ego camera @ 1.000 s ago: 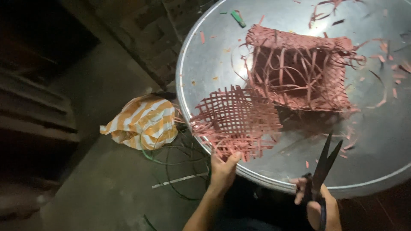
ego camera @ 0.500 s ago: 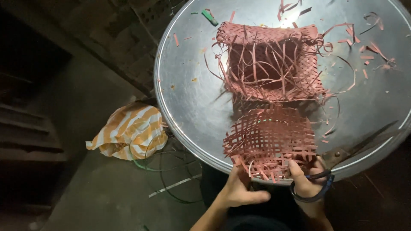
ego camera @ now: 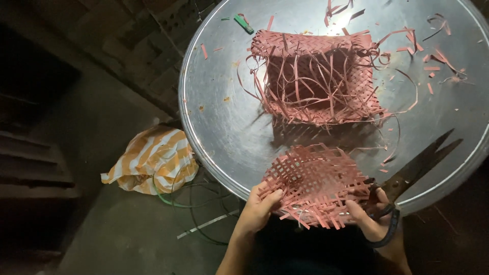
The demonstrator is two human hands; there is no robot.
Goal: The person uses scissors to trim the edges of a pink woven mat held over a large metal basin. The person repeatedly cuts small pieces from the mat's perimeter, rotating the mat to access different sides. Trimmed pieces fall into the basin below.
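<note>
Left hand (ego camera: 257,211): grasping the small woven mat (ego camera: 316,183) at the tabletop's (ego camera: 224,127) near edge.
Right hand (ego camera: 369,221): grasping mat and scissors (ego camera: 412,173).

The round metal surface (ego camera: 214,102) is cut off at the top and right edges. The woven mat (ego camera: 316,183) hides both hands' fingertips.

We see a hard light glaring off the round metal worktop (ego camera: 224,117) near its far edge; beyond its left rim everything sinks into murky, slightly soft darkness.
</note>
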